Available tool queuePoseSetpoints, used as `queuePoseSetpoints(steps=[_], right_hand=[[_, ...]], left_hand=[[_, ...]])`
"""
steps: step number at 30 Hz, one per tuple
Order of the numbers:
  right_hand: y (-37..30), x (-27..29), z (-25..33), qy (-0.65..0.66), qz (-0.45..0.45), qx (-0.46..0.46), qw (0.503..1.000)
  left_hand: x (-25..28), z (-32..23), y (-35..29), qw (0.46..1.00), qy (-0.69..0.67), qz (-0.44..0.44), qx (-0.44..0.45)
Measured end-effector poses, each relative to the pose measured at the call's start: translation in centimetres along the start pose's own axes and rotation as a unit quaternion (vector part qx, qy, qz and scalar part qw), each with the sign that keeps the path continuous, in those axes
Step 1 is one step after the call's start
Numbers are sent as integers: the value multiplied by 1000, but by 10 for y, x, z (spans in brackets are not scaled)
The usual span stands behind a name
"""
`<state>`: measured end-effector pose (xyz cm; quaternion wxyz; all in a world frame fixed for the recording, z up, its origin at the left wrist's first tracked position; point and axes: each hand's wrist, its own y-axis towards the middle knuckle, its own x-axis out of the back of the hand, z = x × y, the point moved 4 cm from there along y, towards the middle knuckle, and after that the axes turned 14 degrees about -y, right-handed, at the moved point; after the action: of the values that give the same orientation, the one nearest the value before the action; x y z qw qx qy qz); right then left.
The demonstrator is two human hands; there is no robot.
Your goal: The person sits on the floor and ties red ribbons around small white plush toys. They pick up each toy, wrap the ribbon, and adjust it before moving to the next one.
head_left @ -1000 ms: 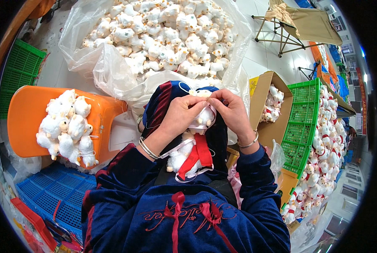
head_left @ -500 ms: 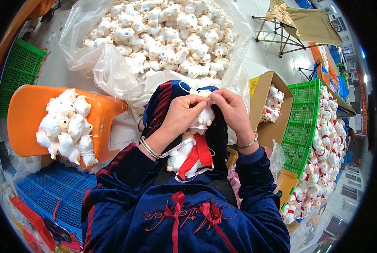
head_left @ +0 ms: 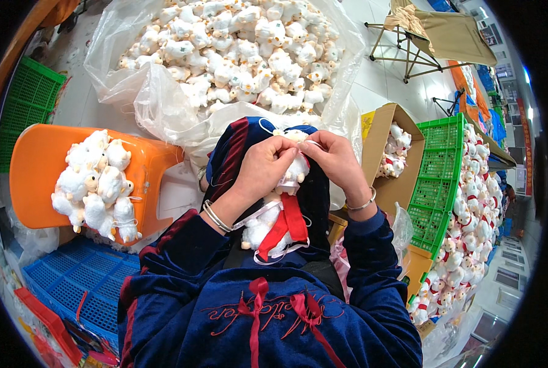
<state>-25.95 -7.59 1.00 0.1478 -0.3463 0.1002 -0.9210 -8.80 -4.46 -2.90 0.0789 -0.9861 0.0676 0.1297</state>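
A small white plush animal (head_left: pixel 296 170) stands on my lap, its head beyond my fingers and a pale ribbon around its body. At its neck my left hand (head_left: pixel 263 164) is closed in a pinch, its fingertips hiding what they hold. My right hand (head_left: pixel 338 161) meets it there, thumb and finger closed on a thin pale ribbon (head_left: pixel 314 143). Nearer to me on my lap lies another white plush animal (head_left: pixel 256 230). Across it run a wide red ribbon (head_left: pixel 295 219) and some narrow pale ribbon.
Ahead, a big clear plastic bag (head_left: pixel 117 76) holds a heap of white plush animals. More lie on an orange stool (head_left: pixel 31 178) at left, above a blue crate (head_left: pixel 84 276). At right are a cardboard box (head_left: pixel 378 144), a green crate (head_left: pixel 433 178) and many plush animals with red ribbons.
My fingers have shifted slightly at the plush animal's neck, and a bit of pale ribbon now shows by my right fingertips. The other things lie as before.
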Motion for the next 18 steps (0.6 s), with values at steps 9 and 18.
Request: queuePoseSetpoints(steps=[9,18], right_hand=[[3,-1,-16,-48,-87,37,994],[-30,0,14,-111,-138,158,971]], left_hand=[[-7,2,-11,991,22,-26,-129],[-6,-3,-5,985,94,-13,-148]])
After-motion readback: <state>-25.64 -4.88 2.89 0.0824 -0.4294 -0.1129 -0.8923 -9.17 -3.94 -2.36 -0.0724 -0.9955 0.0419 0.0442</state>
